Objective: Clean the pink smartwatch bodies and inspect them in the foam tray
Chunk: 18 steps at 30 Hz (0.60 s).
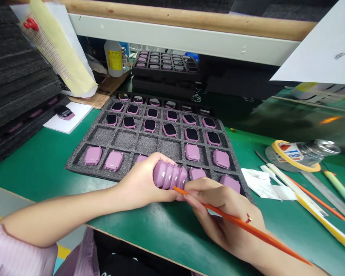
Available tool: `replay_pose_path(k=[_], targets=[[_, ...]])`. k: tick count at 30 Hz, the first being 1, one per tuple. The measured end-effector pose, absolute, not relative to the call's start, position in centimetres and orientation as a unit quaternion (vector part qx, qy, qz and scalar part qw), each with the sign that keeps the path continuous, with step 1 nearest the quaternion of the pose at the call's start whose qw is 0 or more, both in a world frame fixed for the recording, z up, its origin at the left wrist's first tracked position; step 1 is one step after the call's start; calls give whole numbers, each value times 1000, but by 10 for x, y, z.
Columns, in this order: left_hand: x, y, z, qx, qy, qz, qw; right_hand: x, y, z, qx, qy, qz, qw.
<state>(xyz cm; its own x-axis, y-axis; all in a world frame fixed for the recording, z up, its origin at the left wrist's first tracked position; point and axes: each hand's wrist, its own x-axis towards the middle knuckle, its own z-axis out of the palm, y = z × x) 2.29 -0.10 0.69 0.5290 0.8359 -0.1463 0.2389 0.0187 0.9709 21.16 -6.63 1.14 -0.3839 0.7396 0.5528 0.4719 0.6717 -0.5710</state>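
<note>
My left hand (145, 178) is wrapped round a row of several purple smartwatch cases (170, 175), pressed side by side with their edges facing me. In my right hand (227, 209) a long thin orange stick (247, 226) is pinched like a pen. Its tip reaches the lower edge of the held cases; I cannot tell whether it touches them. Behind both hands lies a black foam tray (99, 136) with square compartments. Purple cases with dark screens (150, 125) fill its far rows, while nearer ones such as this case (114, 160) lie back up. My hands hide some near compartments.
Stacked black foam trays (20, 69) stand at left, near a watch on white paper (66, 115). On the right are a metal-topped glass bottle (299, 153) inside a tape ring, white tissue (264, 186) and several thin tools. A shelf beam (189, 38) crosses above.
</note>
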Motion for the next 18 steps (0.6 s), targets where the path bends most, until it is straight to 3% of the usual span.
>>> replay_pose_path(k=[6,12,14,18], targets=[[22,-2,8,647,411,252,590,211,-63,16,-381,-810,172,411],[20,-1,13,659,430,229,574,257,-64,55,-515,-679,48,521],[20,-1,13,662,431,225,571,284,-67,62,-642,-632,-2,433],[20,-2,14,667,444,215,559,330,-72,41,-802,-586,71,86]])
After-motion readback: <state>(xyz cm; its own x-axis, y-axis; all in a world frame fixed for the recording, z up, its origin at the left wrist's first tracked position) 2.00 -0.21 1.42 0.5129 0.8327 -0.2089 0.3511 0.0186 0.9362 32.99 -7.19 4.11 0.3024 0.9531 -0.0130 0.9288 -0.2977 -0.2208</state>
